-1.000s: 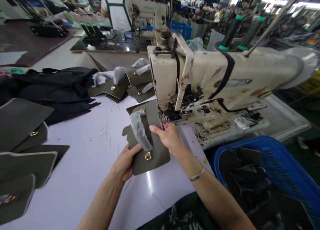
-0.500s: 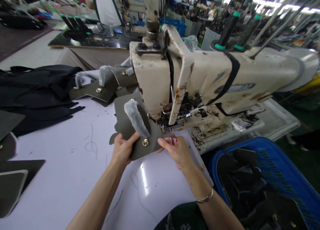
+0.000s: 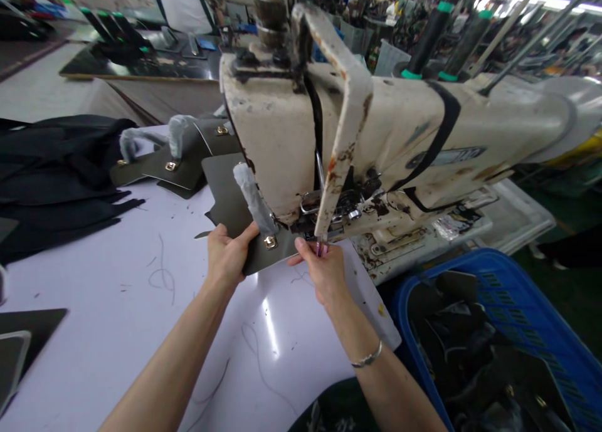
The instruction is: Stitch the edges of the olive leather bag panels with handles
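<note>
My left hand (image 3: 228, 255) is closed on the left front edge of an olive-grey bag panel (image 3: 228, 194), thumb on top. A plastic-wrapped handle (image 3: 254, 201) with a gold-coloured metal fitting (image 3: 269, 242) is fixed to this panel. At the panel's right front corner my right hand (image 3: 325, 270) pinches the edge between thumb and fingers. A small pink and metallic item (image 3: 322, 249) shows at its curled fingers; its kind is unclear. The panel's right side lies under the head of the sewing machine (image 3: 277, 125), which hides the needle area.
More panels with wrapped handles (image 3: 176, 162) lie at the back left, beside a pile of black pieces (image 3: 56, 168). A blue basket (image 3: 505, 266) with dark pieces stands at the right. Loose threads lie on the white table (image 3: 141, 338). Thread spools (image 3: 430, 40) stand behind the machine.
Both hands and the panel have moved forward, away from me, and the panel sits further under the machine head. The whole view has also shifted slightly.
</note>
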Available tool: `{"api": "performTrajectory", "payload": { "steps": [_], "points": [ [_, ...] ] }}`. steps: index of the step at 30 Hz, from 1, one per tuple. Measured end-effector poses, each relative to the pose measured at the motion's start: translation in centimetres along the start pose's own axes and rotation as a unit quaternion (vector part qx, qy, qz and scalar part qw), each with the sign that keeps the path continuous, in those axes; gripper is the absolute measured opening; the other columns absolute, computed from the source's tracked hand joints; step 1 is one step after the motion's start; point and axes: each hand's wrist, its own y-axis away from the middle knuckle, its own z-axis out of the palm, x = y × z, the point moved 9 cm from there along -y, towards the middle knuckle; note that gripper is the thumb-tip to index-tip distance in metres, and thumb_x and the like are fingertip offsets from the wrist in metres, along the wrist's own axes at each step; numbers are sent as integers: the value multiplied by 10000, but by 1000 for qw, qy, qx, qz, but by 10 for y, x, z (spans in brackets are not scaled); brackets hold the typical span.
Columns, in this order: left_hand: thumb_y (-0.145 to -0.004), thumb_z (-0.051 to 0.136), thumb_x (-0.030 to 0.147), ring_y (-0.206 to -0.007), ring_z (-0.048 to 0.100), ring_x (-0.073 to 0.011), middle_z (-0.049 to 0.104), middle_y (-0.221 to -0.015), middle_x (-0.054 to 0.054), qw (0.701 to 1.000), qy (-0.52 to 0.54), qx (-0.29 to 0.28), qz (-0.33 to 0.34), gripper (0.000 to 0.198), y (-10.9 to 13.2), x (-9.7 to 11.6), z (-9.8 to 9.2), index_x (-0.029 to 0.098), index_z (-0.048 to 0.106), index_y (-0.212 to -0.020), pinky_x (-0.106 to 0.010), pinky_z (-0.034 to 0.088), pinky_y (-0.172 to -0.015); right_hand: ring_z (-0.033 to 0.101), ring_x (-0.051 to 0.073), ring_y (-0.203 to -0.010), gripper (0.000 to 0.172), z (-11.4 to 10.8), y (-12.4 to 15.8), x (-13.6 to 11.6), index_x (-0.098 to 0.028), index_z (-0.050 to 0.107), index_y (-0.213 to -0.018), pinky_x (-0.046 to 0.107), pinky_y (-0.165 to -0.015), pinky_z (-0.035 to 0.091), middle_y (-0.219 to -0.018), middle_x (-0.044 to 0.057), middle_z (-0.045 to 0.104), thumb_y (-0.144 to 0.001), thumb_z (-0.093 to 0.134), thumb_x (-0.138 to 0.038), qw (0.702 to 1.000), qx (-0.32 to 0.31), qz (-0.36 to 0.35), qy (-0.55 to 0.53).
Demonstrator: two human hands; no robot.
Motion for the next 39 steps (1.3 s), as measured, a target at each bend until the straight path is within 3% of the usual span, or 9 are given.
{"api": "performTrajectory", "payload": {
  "steps": [4, 9, 18, 25, 29, 34, 39],
  "points": [
    [-618, 868, 225, -867, 757, -261, 791, -1031, -96, 999, 12, -33, -3, 359, -10, 5, 10, 138, 703, -925, -388, 639, -806, 608, 183, -606, 457, 2, -4, 2, -213, 748, -553, 299, -642, 454, -549, 39, 682, -838, 725, -569, 999, 43, -25, 12],
    [-608, 862, 222, -827, 758, -256, 793, -1024, -93, 999, 12, -43, -16, 413, -17, 2, 9, 141, 704, -981, -386, 649, -750, 610, 173, -597, 464, 4, -1, 2, -197, 732, -533, 282, -635, 461, -542, 41, 684, -842, 734, -543, 996, 79, -48, -21],
    [-598, 880, 232, -795, 761, -252, 799, -995, -80, 999, -3, -42, 4, 424, -18, 4, 11, 156, 717, -982, -369, 649, -727, 633, 177, -636, 414, 7, 3, 5, -181, 740, -576, 283, -667, 470, -592, 45, 706, -837, 755, -501, 993, 88, -47, -60],
    [-658, 914, 325, -771, 740, -203, 801, -1002, -87, 998, -23, -45, 48, 417, -15, 11, 4, 131, 746, -987, -296, 625, -698, 515, 128, -539, 373, 21, 7, 12, -188, 609, -490, 267, -575, 412, -523, -14, 584, -726, 825, -381, 984, 90, 3, -154],
    [-705, 896, 340, -805, 745, -197, 798, -1044, -96, 996, -22, -75, 53, 342, -10, 20, 9, 127, 734, -917, -293, 627, -733, 530, 132, -575, 310, 22, 8, 12, -176, 639, -511, 266, -600, 418, -546, -18, 574, -724, 808, -327, 980, 101, -3, -174],
    [-719, 889, 369, -836, 749, -192, 800, -1069, -91, 995, -47, -59, 71, 342, -12, 21, 6, 135, 726, -908, -286, 621, -771, 490, 118, -578, 324, 24, 11, 14, -158, 687, -542, 265, -619, 408, -549, -26, 524, -750, 796, -381, 977, 92, -5, -191],
    [-719, 884, 377, -760, 735, -177, 808, -998, -76, 992, -79, -43, 85, 370, -17, 19, 4, 114, 745, -939, -265, 609, -690, 370, 97, -535, 388, 25, 11, 15, -151, 673, -543, 264, -537, 337, -544, -46, 414, -759, 784, -455, 979, 90, 3, -185]
  ]
}}
